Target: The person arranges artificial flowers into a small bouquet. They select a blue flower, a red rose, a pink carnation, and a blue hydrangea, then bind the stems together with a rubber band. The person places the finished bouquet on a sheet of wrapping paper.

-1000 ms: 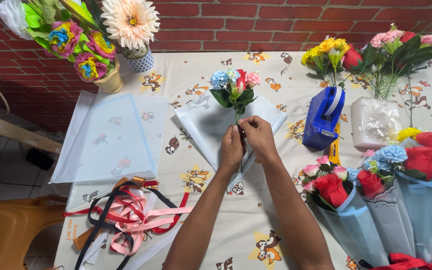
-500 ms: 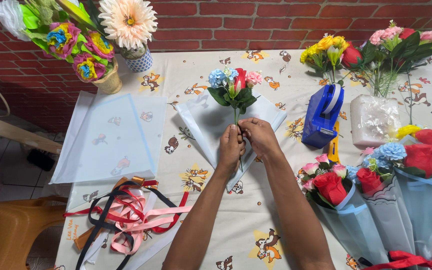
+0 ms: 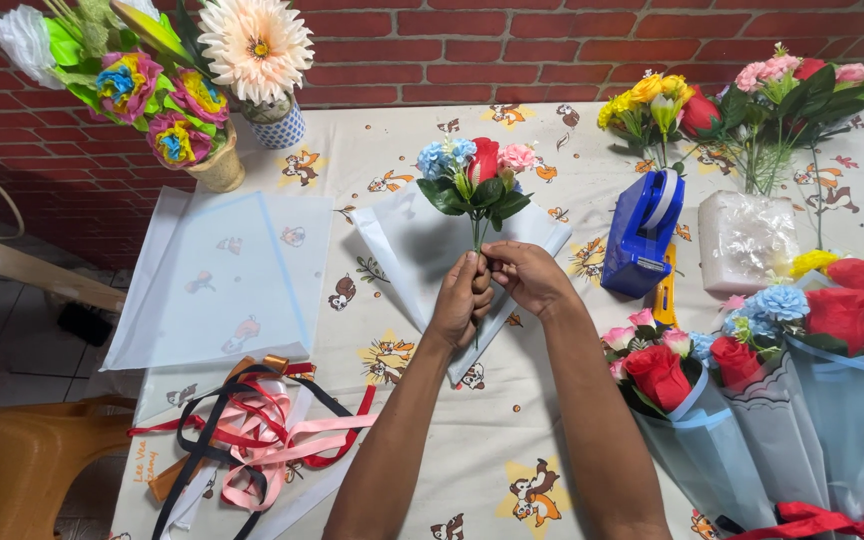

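Small posy (image 3: 475,172): red, pink, blue blooms, green leaves, thin stems.

Two bare forearms come up from the near edge, with no sleeve, cuff, watch or bracelet on either as far as they show. The left hand (image 3: 460,302) and the right hand (image 3: 530,278) wear no gloves, and no ring can be made out on the fingers. The nails look short and unpainted.
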